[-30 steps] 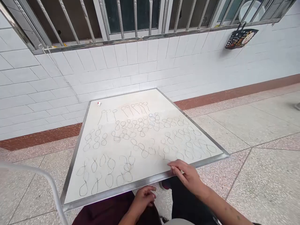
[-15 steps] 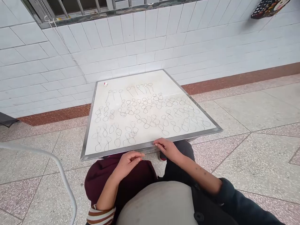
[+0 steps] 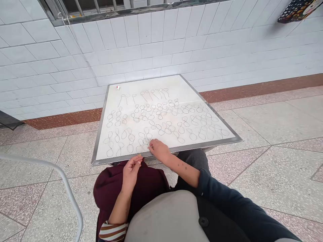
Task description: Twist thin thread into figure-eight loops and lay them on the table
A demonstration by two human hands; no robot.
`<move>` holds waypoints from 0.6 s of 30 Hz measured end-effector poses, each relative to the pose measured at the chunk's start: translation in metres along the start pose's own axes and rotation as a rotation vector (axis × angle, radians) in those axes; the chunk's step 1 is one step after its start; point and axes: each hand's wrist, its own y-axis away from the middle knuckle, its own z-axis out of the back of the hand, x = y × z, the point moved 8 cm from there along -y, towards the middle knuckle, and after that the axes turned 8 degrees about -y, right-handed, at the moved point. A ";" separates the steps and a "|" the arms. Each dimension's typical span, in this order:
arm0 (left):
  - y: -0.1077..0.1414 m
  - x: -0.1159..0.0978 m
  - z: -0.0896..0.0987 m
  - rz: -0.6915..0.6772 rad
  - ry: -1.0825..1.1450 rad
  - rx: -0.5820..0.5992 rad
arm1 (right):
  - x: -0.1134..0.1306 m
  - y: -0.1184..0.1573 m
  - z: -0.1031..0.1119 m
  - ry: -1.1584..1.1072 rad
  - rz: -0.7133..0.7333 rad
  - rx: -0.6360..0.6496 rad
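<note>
Many thin dark loops of wire or cord, mostly twisted into figure-eights (image 3: 160, 130), lie in rows on a white tabletop (image 3: 176, 82). My right hand (image 3: 159, 150) bends over the near edge, its fingers pinched down beside a cluster of loops (image 3: 144, 136). What lies between those fingertips is too small to make out. Just off the front edge, my left hand (image 3: 131, 171) is raised with thumb and fingertips drawn together. Anything thin in that pinch cannot be told. Single loops with long tails (image 3: 147, 95) lie toward the back.
A grey metal rim (image 3: 101, 117) frames the tabletop, which stands near a white tiled wall (image 3: 131, 53). One small red-and-white object (image 3: 118, 88) sits at the far left corner. On the left curves a grey tube (image 3: 68, 188). A patterned bag (image 3: 295, 11) hangs at upper right.
My right hand has moved left and forward from the rim onto the tabletop. My left hand has turned upward, fingertips closer to the rim. The view has shifted slightly.
</note>
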 end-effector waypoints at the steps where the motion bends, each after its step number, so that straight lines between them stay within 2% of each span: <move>1: 0.000 0.000 0.000 -0.001 0.007 -0.002 | -0.001 0.002 0.001 0.020 -0.010 0.002; 10: -0.001 0.007 -0.003 -0.017 0.068 -0.007 | -0.007 0.011 0.007 0.119 -0.073 0.023; 18: -0.008 0.007 -0.019 -0.041 0.073 0.020 | -0.020 0.007 0.016 -0.022 -0.040 0.043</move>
